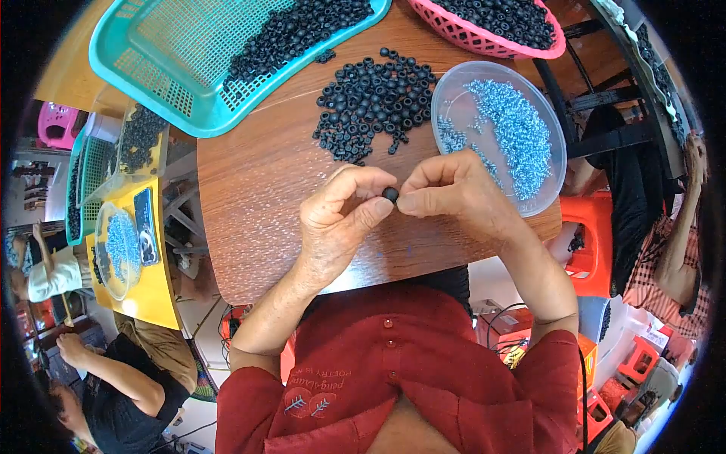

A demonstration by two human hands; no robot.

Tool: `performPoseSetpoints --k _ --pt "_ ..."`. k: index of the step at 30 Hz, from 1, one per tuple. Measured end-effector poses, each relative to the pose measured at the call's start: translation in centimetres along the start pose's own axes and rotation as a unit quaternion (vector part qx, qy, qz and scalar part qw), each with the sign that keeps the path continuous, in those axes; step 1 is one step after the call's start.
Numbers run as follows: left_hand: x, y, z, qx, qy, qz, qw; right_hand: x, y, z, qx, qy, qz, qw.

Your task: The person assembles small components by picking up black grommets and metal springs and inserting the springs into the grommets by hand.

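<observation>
My left hand [333, 214] pinches a small round black bead-like piece [390, 194] between thumb and fingertips, above the wooden table. My right hand [458, 192] is closed in a pinch close against the right side of that piece; whatever lies between its fingertips is too small to make out. Beyond both hands lies a loose pile of black pieces [370, 98], several with a visible hole. By my right hand, a clear round tray [448, 90] holds many tiny shiny blue pieces [518, 136].
A teal basket [181, 125] with black pieces stands at the back left, a pink basket [484, 47] of them at the back right. The wooden table [257, 197] ends before my body. People work at both sides; a yellow table [155, 291] is left, a red stool [594, 246] right.
</observation>
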State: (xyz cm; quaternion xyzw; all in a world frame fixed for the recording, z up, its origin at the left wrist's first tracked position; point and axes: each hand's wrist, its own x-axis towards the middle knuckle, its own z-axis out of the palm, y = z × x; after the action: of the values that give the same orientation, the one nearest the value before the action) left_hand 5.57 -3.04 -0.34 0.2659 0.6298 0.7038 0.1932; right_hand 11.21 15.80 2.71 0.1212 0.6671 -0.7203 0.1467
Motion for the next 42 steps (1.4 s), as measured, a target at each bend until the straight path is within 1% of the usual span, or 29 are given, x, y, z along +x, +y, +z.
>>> performPoseSetpoints --k 1,2,4,5,7,8,9,10,11,12,13,16,18,19,20,22,23,25,26,28,29,31,32,34,38,40,42 --pt "0.0 -0.1 -0.1 -0.046 -0.007 -0.017 0.999 0.0 0.2 0.0 0.0 0.0 0.0 1.0" --pt "-0.1 -0.1 -0.1 -0.046 -0.006 -0.018 0.999 0.1 0.5 0.0 0.016 -0.002 0.005 1.0" --pt "-0.2 -0.1 -0.2 -0.118 -0.027 -0.058 0.991 0.0 0.7 0.1 0.031 -0.006 0.009 0.999" --pt "-0.3 -0.1 -0.2 -0.118 -0.026 -0.058 0.991 0.0 0.7 0.1 0.039 -0.004 0.007 0.999" --pt "-0.4 -0.4 -0.2 -0.174 -0.053 -0.094 0.979 -0.1 0.8 0.3 0.046 -0.003 0.005 0.999" --pt "-0.5 -0.4 -0.2 -0.173 -0.05 -0.093 0.979 -0.2 0.9 0.5 0.038 0.013 -0.002 0.999" --pt "-0.6 -0.4 -0.2 -0.183 -0.045 -0.124 0.974 -0.3 0.9 0.7 0.029 0.029 -0.009 0.999" --pt "-0.7 -0.4 -0.2 -0.193 -0.039 -0.155 0.968 -0.4 0.9 1.0 0.028 0.024 -0.009 0.999" --pt "-0.9 -0.6 -0.3 -0.191 -0.034 -0.154 0.969 -0.5 1.0 1.3 -0.016 0.04 -0.033 0.999" --pt "-1.1 -1.0 -0.4 -0.223 -0.037 -0.168 0.96 -0.6 1.0 1.5 -0.061 0.056 -0.056 0.995" --pt "-1.3 -1.4 -0.5 -0.255 -0.042 -0.181 0.949 -0.6 1.1 1.7 -0.061 0.051 -0.058 0.995" --pt "-2.2 -1.7 -0.8 -0.295 -0.035 -0.178 0.938 -0.4 1.4 2.3 -0.086 0.046 -0.066 0.993" --pt "-2.5 -1.9 -1.1 -0.322 -0.033 -0.174 0.93 -0.2 1.3 2.9 -0.06 0.057 -0.103 0.991" --pt "-2.7 -2.0 -1.5 -0.33 -0.031 -0.164 0.929 0.2 1.6 3.1 -0.061 0.056 -0.102 0.991" --pt "-2.9 -2.1 -1.9 -0.338 -0.03 -0.154 0.928 0.8 2.1 3.2 -0.149 0.098 -0.161 0.971" --pt "-3.1 -2.1 -2.8 -0.329 -0.012 -0.156 0.931 2.3 2.9 3.3 -0.308 0.164 -0.285 0.893" --pt "-3.3 -2.1 -3.1 -0.318 0.006 -0.159 0.935 2.9 3.2 3.5 -0.309 0.164 -0.283 0.893" --pt "-3.4 -2.1 -3.6 -0.303 0.02 -0.153 0.94 3.7 3.7 3.9 -0.441 0.212 -0.339 0.803" --pt "-3.5 -2.1 -3.8 -0.286 0.03 -0.148 0.946 4.0 4.0 4.1 -0.443 0.211 -0.338 0.803" --pt "-3.6 -2.2 -4.1 -0.27 0.042 -0.143 0.951 4.5 4.5 4.4 -0.512 0.228 -0.344 0.753" --pt "-3.5 -2.3 -4.1 -0.266 0.04 -0.144 0.953 4.7 4.7 4.4 -0.514 0.227 -0.344 0.753" --pt "-3.5 -2.3 -4.2 -0.262 0.037 -0.145 0.953 5.1 5.0 4.2 -0.557 0.207 -0.351 0.724" --pt "-3.4 -2.4 -4.2 -0.265 0.036 -0.151 0.952 5.2 5.0 4.2 -0.558 0.207 -0.35 0.723" --pt "-3.4 -2.5 -4.1 -0.267 0.035 -0.158 0.95 5.2 5.1 4.3 -0.573 0.203 -0.367 0.704" --pt "-3.2 -2.3 -3.9 -0.275 0.048 -0.166 0.946 4.8 5.1 4.2 -0.552 0.2 -0.368 0.721" --pt "-3.2 -2.3 -3.7 -0.274 0.057 -0.178 0.944 3.8 4.6 4.6 -0.442 0.184 -0.362 0.8" --pt "-3.0 -2.4 -3.4 -0.273 0.073 -0.179 0.943 2.6 3.7 4.9 -0.418 0.18 -0.376 0.807"
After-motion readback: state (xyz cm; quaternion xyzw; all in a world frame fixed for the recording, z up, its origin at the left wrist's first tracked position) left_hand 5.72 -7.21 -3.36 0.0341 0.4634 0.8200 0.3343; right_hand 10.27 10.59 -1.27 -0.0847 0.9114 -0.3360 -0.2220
